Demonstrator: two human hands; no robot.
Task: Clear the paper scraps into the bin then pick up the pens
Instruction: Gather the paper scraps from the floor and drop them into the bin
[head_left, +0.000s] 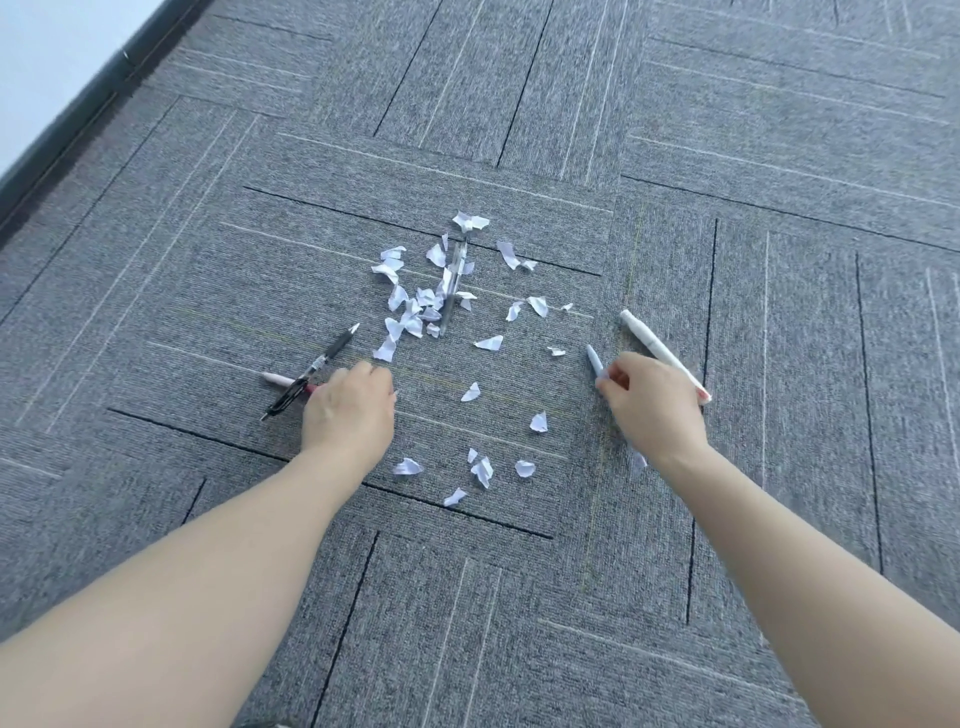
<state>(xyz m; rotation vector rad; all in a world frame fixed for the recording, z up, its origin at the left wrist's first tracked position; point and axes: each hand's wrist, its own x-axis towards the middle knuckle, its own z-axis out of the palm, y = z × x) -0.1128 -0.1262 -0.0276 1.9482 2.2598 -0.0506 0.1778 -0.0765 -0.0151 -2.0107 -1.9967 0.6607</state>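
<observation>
Torn white paper scraps (415, 312) lie scattered on the grey carpet-tile floor (779, 182), thickest in a cluster just beyond the fingers of both hands, with a thinner trail of loose pieces (480, 470) running back between the two wrists. A clear plastic pen (453, 286) lies lengthwise through the middle of the cluster, partly covered by scraps.

The left hand (349, 410) rests knuckles-up on the floor, its fingers curled under and out of sight, so whether they grip anything cannot be told. Just to the outer side of those fingers lies a black pen with a clear barrel and silver tip (311, 371), crossing over a pale pink pen (278, 379) whose end passes under the hand.

The right hand (655, 405) is lowered to the floor with its fingers pinched narrowly around a pale blue pen (595, 361), whose tip sticks out beyond the fingertips towards the scraps; its other end shows below the wrist. On the outer side of this hand, touching or just beside it, lies a long white pen with a red end (660, 349).

Far beyond the fingers, at the upper left, a dark skirting strip (78, 109) borders a pale wall.
</observation>
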